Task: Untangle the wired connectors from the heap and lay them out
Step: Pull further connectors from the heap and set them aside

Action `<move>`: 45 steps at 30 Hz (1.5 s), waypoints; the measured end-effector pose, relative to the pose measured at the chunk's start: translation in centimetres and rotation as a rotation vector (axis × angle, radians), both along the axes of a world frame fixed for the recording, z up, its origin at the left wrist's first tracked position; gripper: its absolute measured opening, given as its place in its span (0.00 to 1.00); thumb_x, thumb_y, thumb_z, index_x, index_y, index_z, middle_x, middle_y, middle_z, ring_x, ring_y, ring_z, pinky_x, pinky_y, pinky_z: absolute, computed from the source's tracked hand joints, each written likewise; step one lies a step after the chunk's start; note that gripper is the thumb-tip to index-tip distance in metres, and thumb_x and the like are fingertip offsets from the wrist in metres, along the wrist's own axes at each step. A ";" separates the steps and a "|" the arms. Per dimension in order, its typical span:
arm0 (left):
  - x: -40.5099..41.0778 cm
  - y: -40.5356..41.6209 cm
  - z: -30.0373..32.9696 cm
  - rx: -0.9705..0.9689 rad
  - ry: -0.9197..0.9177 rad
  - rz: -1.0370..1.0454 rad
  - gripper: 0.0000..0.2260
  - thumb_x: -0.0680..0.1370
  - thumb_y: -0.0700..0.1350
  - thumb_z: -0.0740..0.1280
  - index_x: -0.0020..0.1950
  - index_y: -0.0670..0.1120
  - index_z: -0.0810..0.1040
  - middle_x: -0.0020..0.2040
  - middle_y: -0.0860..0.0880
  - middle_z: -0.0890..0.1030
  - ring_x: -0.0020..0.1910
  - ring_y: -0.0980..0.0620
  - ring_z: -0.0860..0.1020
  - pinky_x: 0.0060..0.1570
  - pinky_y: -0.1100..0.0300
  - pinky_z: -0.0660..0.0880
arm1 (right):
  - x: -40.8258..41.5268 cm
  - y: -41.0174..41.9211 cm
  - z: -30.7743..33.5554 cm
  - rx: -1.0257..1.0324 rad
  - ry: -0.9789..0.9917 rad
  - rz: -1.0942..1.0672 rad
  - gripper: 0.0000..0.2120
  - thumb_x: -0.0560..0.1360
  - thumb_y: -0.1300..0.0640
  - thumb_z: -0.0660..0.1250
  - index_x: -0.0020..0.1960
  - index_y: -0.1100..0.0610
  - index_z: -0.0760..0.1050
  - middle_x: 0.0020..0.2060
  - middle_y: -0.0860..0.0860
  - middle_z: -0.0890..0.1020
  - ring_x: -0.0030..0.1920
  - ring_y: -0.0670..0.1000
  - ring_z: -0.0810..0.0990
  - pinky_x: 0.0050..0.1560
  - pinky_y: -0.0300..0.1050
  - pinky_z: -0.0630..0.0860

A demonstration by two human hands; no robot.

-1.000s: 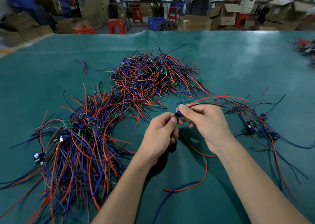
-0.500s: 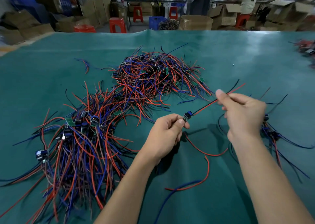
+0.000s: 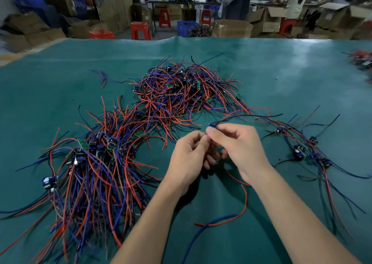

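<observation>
A tangled heap of red, blue and black wired connectors (image 3: 187, 90) lies at the table's middle. A second, longer heap (image 3: 96, 167) spreads over the left. Several separated connectors (image 3: 300, 151) lie in a row at the right. My left hand (image 3: 187, 161) and my right hand (image 3: 241, 151) meet at the centre, fingertips pinched together on one wired connector (image 3: 211, 125). Its red and black leads arc away to the right, and a red and a blue lead (image 3: 243, 199) trail down toward me.
A green mat (image 3: 281, 66) covers the table. More connectors (image 3: 362, 58) lie at the far right edge. Past the far edge stand red stools (image 3: 141, 30), cardboard boxes (image 3: 231, 28), a blue crate (image 3: 187, 27) and seated people.
My right hand slid out to the right along the leads, then came back to my left hand. Both hands now pinch the same connector at the centre.
</observation>
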State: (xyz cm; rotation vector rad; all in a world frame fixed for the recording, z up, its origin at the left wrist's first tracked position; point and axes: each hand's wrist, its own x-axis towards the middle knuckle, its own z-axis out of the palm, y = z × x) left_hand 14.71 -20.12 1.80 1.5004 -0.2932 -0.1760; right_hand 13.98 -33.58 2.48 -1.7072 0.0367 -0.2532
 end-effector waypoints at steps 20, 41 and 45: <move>0.0 -0.2 -0.3 0.054 0.007 0.007 0.09 0.82 0.35 0.60 0.44 0.41 0.76 0.34 0.48 0.82 0.29 0.57 0.77 0.27 0.65 0.73 | -0.1 4.0 11.8 0.151 -0.402 -0.274 0.14 0.74 0.51 0.74 0.32 0.55 0.80 0.29 0.52 0.83 0.24 0.47 0.71 0.23 0.38 0.62; 0.3 -0.2 -0.5 0.033 0.062 0.001 0.07 0.81 0.33 0.60 0.47 0.40 0.76 0.37 0.42 0.82 0.27 0.56 0.75 0.26 0.64 0.73 | 11.7 0.7 4.3 -0.954 0.266 -0.264 0.15 0.74 0.59 0.66 0.57 0.51 0.84 0.59 0.60 0.83 0.57 0.63 0.80 0.59 0.53 0.77; 0.1 -0.1 -0.4 0.028 0.075 0.008 0.07 0.80 0.33 0.60 0.48 0.39 0.76 0.37 0.42 0.81 0.26 0.56 0.74 0.24 0.63 0.72 | 11.0 0.0 4.6 -0.806 0.184 -0.375 0.13 0.73 0.59 0.66 0.51 0.48 0.86 0.57 0.56 0.84 0.58 0.62 0.80 0.58 0.50 0.77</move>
